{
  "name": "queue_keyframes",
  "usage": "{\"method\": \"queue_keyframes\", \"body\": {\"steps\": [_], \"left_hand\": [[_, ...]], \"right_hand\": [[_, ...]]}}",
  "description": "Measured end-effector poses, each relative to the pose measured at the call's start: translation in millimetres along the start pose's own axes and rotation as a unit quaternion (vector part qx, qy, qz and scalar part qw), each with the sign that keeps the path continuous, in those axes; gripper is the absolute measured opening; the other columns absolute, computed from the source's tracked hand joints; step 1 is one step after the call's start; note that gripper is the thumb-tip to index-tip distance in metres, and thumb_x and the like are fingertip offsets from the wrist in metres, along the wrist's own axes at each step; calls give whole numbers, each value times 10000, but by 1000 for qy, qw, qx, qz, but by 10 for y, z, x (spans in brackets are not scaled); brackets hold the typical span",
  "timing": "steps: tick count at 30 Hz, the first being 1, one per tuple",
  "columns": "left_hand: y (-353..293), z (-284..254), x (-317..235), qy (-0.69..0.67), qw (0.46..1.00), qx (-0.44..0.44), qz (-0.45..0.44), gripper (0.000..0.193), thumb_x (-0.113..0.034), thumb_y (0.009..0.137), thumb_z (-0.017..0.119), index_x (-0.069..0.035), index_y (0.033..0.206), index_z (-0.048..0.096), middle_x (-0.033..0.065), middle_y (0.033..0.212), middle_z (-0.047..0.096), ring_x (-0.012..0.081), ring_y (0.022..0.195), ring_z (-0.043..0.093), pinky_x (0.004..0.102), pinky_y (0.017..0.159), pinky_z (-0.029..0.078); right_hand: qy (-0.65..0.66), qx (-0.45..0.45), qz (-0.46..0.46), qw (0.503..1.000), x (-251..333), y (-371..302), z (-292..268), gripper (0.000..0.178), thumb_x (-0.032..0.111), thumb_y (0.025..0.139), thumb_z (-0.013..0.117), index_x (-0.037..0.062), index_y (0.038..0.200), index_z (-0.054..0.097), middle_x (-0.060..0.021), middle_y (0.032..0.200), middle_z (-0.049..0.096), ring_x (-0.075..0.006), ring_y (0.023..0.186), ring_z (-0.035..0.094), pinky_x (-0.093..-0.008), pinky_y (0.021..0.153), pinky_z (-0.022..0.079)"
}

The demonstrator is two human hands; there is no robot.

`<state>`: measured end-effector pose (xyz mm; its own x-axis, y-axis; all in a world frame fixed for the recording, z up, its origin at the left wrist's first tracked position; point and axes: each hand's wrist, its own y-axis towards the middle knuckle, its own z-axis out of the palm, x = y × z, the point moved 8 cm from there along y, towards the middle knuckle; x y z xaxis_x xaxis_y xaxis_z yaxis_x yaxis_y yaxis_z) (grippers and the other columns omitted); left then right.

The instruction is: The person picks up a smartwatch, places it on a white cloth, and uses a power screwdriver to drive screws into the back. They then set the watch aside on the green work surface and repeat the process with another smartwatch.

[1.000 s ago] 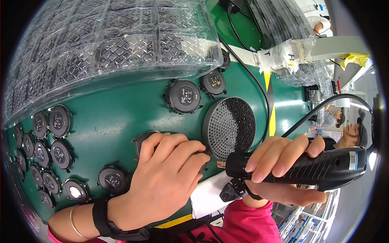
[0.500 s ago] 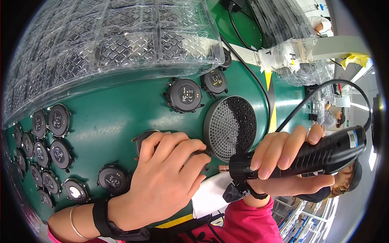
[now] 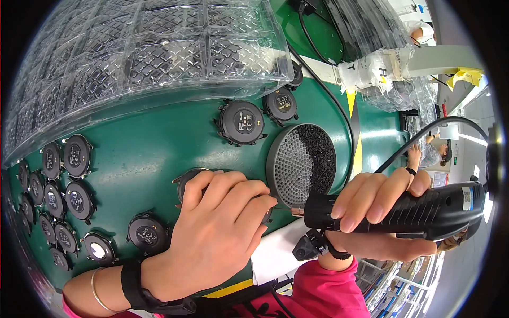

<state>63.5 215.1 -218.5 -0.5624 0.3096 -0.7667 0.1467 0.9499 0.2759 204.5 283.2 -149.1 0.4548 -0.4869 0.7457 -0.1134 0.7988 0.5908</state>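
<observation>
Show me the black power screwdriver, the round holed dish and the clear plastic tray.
power screwdriver (image 3: 424, 209), head view, on its ribbed black body.
round holed dish (image 3: 305, 161), head view, on its perforated middle.
clear plastic tray (image 3: 159, 58), head view, on a compartment.

Bright, even overhead light; white glare streaks the clear trays (image 3: 148, 58) and glints off the green mat (image 3: 159, 143). Shadows are soft. Fisheye bends the edges (black corners all round); the far right blurs.

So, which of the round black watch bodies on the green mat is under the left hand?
The one beside the round perforated tray, covered by the left hand; only its upper-left rim shows. All the others lie untouched.
</observation>
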Motion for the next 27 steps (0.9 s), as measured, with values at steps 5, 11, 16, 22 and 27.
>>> {"method": "queue_keyframes", "body": {"steps": [5,11,16,22,27], "left_hand": [[1,-3,-2,0,1000,6,2,425,-82,606,787,-94,1012,662,14,1091,629,249,1002,562,436,924,354],[3,-4,-2,7,1000,8,1,421,-76,605,785,-91,1008,664,14,1088,630,250,997,562,437,925,353],[1,-4,-1,9,1000,6,1,425,-86,602,794,-89,1007,664,15,1090,632,250,999,564,436,926,353],[-18,-4,16,-7,1000,-9,13,307,-113,620,810,-113,894,671,13,1092,633,256,1009,563,443,921,349],[-31,-12,18,-6,1000,-18,17,218,-116,643,806,-124,811,666,13,1097,636,260,1011,563,445,908,346]], "right_hand": [[5,13,19,1000,-51,-23,41,717,667,875,596,22,1120,402,-71,722,527,-166,422,530,-276,349,474],[-14,18,-14,1000,-12,-16,48,706,656,879,600,20,1113,402,-75,716,521,-168,417,531,-281,346,478],[16,18,-5,1000,-24,-5,42,685,636,887,605,17,1101,403,-76,716,522,-168,419,541,-282,349,487],[68,13,24,997,-31,-4,44,654,597,907,608,9,1105,401,-74,724,526,-157,436,565,-271,358,500],[83,5,24,996,-22,-8,24,643,579,921,599,3,1122,393,-72,735,532,-153,444,577,-258,369,516]]}}
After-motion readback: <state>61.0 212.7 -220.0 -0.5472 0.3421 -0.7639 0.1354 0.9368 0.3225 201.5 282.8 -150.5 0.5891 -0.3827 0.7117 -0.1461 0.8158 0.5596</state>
